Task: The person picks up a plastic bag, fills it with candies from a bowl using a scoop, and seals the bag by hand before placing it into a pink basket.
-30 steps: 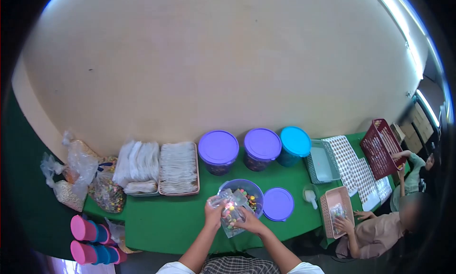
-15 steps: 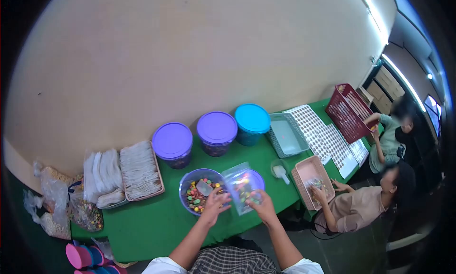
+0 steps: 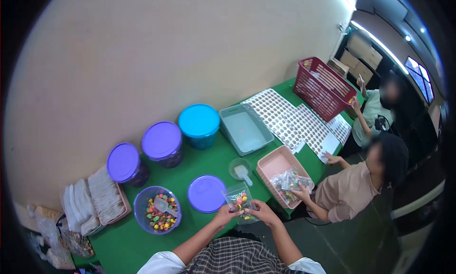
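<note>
My left hand (image 3: 227, 215) and my right hand (image 3: 264, 213) pinch the two sides of a clear plastic bag (image 3: 241, 197) holding colourful pieces. The bag is over the table's front edge, just right of a round purple lid (image 3: 206, 193). Farther left, a purple tub (image 3: 137, 208) holds similar pieces with a clear scoop (image 3: 165, 205) on them. Behind the bag stands a small clear bowl (image 3: 233, 168) with a white-handled scoop (image 3: 245, 175) in it.
Lidded tubs (image 3: 162, 140) line the wall. White packets (image 3: 105, 193) lie left. A green basket (image 3: 245, 131), sticker sheets (image 3: 285, 117) and a maroon basket (image 3: 323, 91) are right. One co-worker (image 3: 349, 191) handles bags at a pink basket (image 3: 270, 161); another person (image 3: 373, 115) stands behind.
The view has turned right. My left hand, open beside the bag before, now grips it with my right. The near co-worker's hand has lifted a filled bag.
</note>
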A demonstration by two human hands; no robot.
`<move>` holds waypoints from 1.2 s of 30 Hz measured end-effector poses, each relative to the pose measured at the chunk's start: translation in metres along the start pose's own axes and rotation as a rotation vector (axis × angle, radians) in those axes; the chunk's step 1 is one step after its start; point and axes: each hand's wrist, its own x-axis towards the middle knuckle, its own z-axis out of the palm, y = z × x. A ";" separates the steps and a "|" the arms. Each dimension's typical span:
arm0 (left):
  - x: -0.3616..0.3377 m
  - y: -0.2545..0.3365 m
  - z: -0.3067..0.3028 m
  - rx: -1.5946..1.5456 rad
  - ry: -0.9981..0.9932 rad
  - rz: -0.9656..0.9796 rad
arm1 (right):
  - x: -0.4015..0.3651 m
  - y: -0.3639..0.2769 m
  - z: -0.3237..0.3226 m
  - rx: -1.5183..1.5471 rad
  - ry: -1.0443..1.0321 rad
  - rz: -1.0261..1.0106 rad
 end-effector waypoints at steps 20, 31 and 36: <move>0.079 -0.023 0.053 0.016 0.089 -0.263 | 0.011 0.102 -0.172 -1.175 0.583 -0.019; -0.001 -0.007 0.000 -0.015 0.346 -0.091 | 0.021 0.082 -0.172 -0.801 0.837 -0.355; -0.075 0.027 -0.050 -0.039 0.331 0.095 | 0.052 0.059 -0.122 -0.514 0.793 -0.454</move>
